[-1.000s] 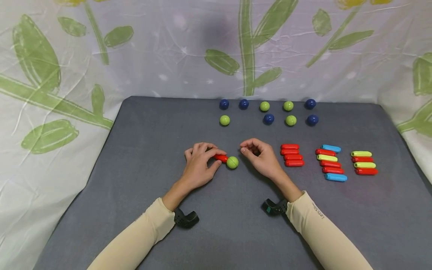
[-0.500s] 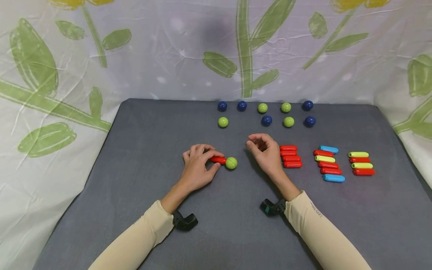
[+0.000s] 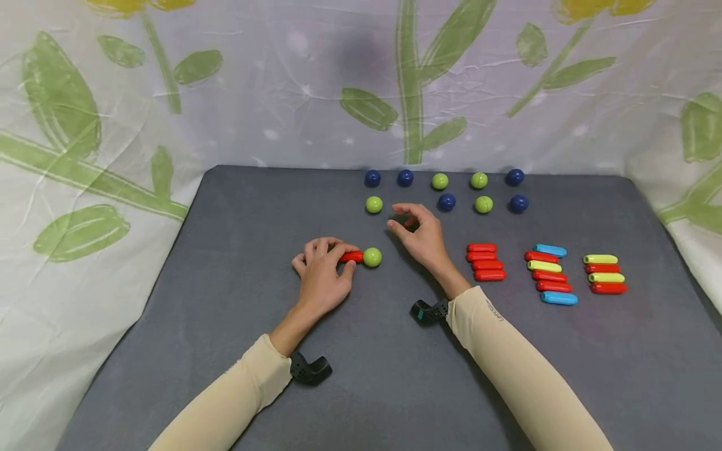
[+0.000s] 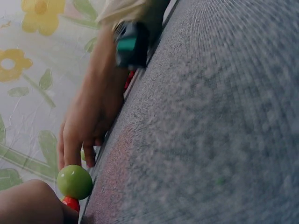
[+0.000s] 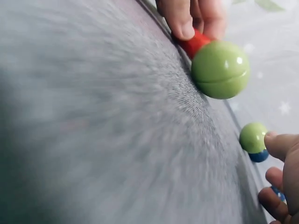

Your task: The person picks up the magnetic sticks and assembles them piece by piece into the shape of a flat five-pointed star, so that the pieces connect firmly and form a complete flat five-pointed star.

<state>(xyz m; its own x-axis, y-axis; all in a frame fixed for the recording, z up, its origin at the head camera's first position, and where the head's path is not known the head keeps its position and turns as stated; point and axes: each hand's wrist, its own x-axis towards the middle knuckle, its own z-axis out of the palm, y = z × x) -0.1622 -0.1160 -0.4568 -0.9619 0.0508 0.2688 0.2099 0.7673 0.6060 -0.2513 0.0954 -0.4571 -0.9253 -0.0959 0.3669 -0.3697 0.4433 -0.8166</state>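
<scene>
My left hand (image 3: 321, 275) pinches a short red stick (image 3: 353, 257) between thumb and fingers, low over the grey table. At the stick's right end is a green ball (image 3: 372, 257), touching it; the right wrist view shows this ball (image 5: 220, 70) right against the stick (image 5: 194, 44). Part of the stick is hidden under the fingers. To the right and slightly farther back, my right hand (image 3: 420, 238) holds nothing, its fingers loosely bent and thumb apart. It is nearest to a lone green ball (image 3: 374, 204) and a blue ball (image 3: 446, 202) in the front row of balls.
Several blue and green balls stand in two rows along the table's (image 3: 254, 200) back edge, such as a green one (image 3: 483, 204). On the right lie three columns of sticks: red sticks (image 3: 486, 265), a mixed column (image 3: 546, 266) and a yellow-and-red column (image 3: 603, 277). A flowered curtain (image 3: 254, 94) hangs behind.
My left hand has shifted left and slightly away from me, the red stick and green ball moving along. My right hand first drew rightward, then went left and farther back.
</scene>
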